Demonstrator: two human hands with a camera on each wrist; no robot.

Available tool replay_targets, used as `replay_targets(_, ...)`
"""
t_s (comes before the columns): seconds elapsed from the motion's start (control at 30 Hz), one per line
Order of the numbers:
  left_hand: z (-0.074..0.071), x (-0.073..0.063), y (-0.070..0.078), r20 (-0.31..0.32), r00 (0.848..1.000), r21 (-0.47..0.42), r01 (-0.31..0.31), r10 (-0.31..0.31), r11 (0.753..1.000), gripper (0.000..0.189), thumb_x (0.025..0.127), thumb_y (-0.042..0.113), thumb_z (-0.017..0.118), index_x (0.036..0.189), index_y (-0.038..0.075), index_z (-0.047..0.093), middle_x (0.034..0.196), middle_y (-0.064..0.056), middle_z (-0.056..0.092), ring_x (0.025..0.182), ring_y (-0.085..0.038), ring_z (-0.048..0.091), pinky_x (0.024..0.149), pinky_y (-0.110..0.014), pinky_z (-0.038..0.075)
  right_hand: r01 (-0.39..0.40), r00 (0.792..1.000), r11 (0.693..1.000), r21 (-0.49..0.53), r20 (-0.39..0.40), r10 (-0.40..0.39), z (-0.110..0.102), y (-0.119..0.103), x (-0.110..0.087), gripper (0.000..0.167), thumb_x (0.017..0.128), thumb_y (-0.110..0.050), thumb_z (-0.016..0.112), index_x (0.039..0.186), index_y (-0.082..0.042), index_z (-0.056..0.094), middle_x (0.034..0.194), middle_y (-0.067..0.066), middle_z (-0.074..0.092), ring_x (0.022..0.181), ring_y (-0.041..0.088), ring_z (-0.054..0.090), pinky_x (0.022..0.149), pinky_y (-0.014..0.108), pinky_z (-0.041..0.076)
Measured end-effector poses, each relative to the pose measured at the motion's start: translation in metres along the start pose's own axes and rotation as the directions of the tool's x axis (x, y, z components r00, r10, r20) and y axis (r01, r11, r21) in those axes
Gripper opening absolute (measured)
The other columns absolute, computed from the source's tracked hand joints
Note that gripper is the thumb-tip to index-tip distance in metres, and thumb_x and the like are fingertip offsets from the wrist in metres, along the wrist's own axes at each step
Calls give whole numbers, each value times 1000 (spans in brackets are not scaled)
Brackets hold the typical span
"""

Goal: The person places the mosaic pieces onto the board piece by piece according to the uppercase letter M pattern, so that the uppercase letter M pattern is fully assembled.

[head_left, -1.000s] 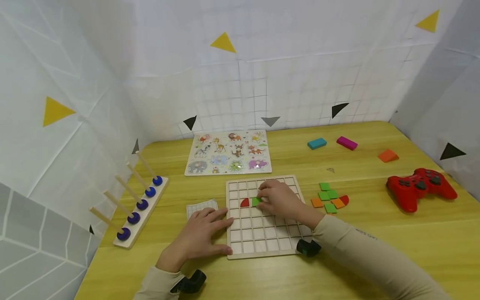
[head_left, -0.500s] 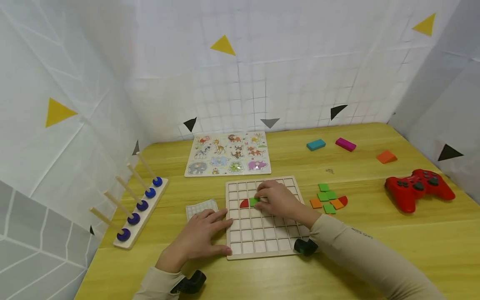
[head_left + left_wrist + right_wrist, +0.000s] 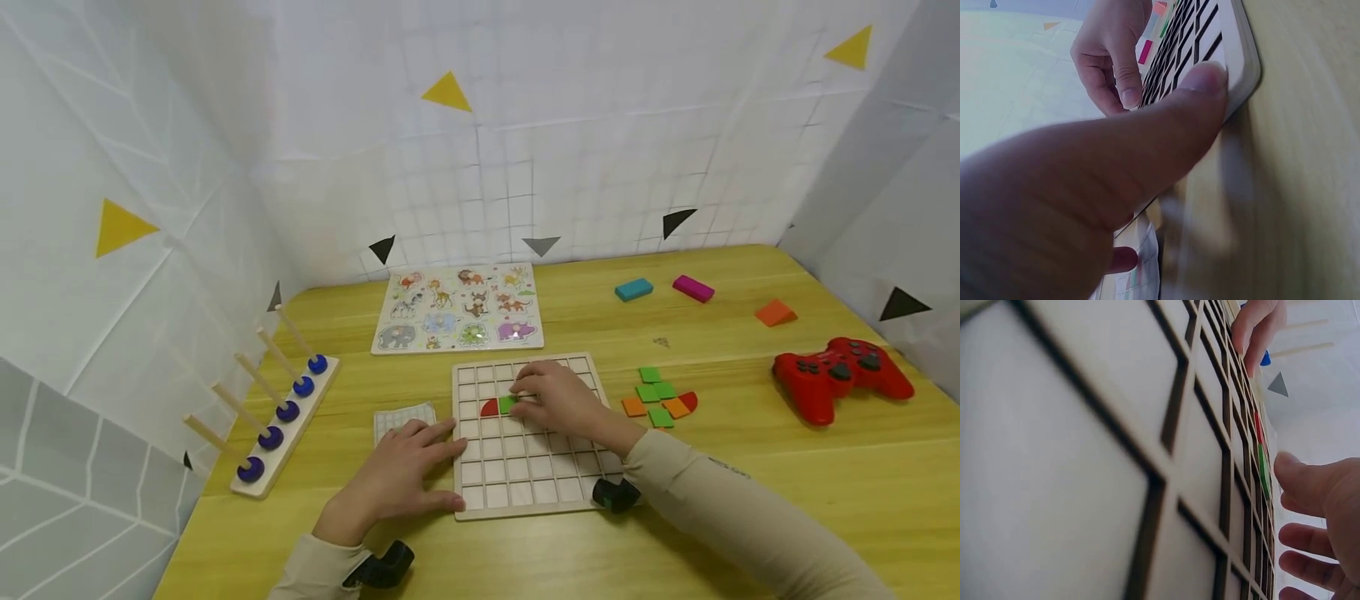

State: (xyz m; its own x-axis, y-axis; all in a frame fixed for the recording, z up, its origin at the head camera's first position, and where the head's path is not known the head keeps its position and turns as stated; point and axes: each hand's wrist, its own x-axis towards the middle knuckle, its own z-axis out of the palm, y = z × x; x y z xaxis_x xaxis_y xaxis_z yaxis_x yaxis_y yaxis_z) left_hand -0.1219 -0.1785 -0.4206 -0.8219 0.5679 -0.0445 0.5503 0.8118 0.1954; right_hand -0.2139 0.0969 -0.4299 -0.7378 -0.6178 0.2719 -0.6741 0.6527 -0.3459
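My left hand (image 3: 408, 471) rests at the left edge of a wooden grid board (image 3: 517, 493), fingers spread, with the thumb (image 3: 1204, 78) touching the board's rim. Partly beneath this hand is a small card with a printed grid (image 3: 405, 415). Over the board's upper middle is my right hand (image 3: 562, 404), its fingers loosely bent beside a green square tile (image 3: 507, 406). That tile sits in a cell right of a red quarter-circle piece (image 3: 489, 407). In the right wrist view the thumb is slightly apart from the green tile (image 3: 1264, 472), and nothing shows between the fingers.
Right of the board lie loose green tiles (image 3: 649, 375), orange tiles (image 3: 633, 407) and another red piece (image 3: 687, 401). A red game controller (image 3: 843, 377), several blocks (image 3: 634, 289), an animal puzzle (image 3: 459, 308) and a peg stand with blue rings (image 3: 285, 429) surround it.
The green tile has shifted slightly left, up against the red piece, and the right fingers moved slightly left with it. The left hand has stayed at the board's edge.
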Motion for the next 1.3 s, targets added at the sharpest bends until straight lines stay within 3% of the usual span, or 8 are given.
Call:
replay_targets(0.47,3,3,-1,0,1000,1,11,-11,1000,75,78,69,67,141,29,55,153,-2,46,128,-29,46,98,-56,43,75,997,996,-50,-13,-76,-1,4,-2,17,84,-23,78,96,-11,79,105,8,70,100,26,63,90,44,51)
replay_targets(0.6,5,3,-1,-13,1000,10,2,-2,1000,75,78,69,67,141,29,56,153,-3,46,130,-29,45,100,-57,41,11,999,999,-48,-37,-13,-10,9,-7,22,86,-24,76,103,-10,77,111,12,68,105,30,62,90,47,52)
replay_targets(0.73,4,1,-2,-26,1000,30,-2,3,1000,74,79,69,66,141,29,56,154,-2,46,130,-29,45,103,-57,39,-127,989,992,4,-77,127,-38,37,-24,25,89,-22,73,107,-5,75,118,21,66,111,39,60,93,54,49)
replay_targets(0.97,3,0,-1,-56,998,45,-3,5,999,73,78,69,66,138,28,59,151,-2,49,131,-30,44,107,-58,34,-387,922,922,-17,-19,386,-94,106,-88,25,90,-17,71,105,2,74,122,32,61,115,49,53,98,64,42)
replay_targets(1.03,1,0,0,-53,999,33,0,2,999,73,78,69,67,138,28,58,151,-3,49,132,-31,43,108,-59,33,-412,911,911,-26,18,412,-101,116,-100,27,90,-19,71,107,2,74,123,34,60,115,51,52,98,66,41)
replay_targets(1.17,0,1,2,-50,999,14,-2,3,1000,73,79,67,68,138,26,58,151,-4,49,131,-32,44,108,-60,32,-410,909,912,-27,73,411,-102,125,-112,27,91,-23,70,109,-3,75,123,32,60,113,49,53,97,65,42)
replay_targets(1.3,0,3,5,-43,999,8,-17,18,1000,72,80,67,66,139,26,58,152,-4,48,131,-32,45,108,-60,33,-366,928,929,-43,60,368,-100,123,-120,22,90,-22,71,106,-8,77,122,30,61,112,48,55,96,64,43)
